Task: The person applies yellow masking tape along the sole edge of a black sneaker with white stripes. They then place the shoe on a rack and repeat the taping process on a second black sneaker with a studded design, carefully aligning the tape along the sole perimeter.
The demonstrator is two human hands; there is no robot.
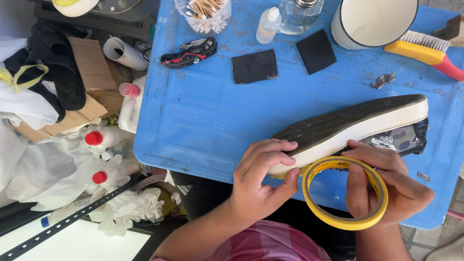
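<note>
Two hands: both busy at the near edge of the blue table (193,125), no idle one.
Left hand (258,181): wrapped round the toe end of the sneaker (357,125), fingers curled over the dark tread, thumb pressing on the white sidewall right where a bit of yellow tape shows.
Right hand (386,181): pinching the roll of yellow masking tape (345,193), index finger poked through the hole, thumb on the outer rim, roll touching the sole's lower edge.
Sneaker: on its side, sole up, toe by the near edge, heel pointing at the right edge, patterned upper peeking out underneath.
How far along: looks barely started to me. Only a short strip seems stuck near the toe; the rest of the white sidewall up to the heel is bare.
Far edge stuff: tub of cotton swabs (205,12), small squeeze bottle (267,25), clear glass bottle (298,14), white enamel mug (372,19), yellow-handled brush (425,50).
Middle: folding utility knife (189,52), two black rubber squares (254,66).
Off the left edge: red-capped bottles (96,140) among rags.
</note>
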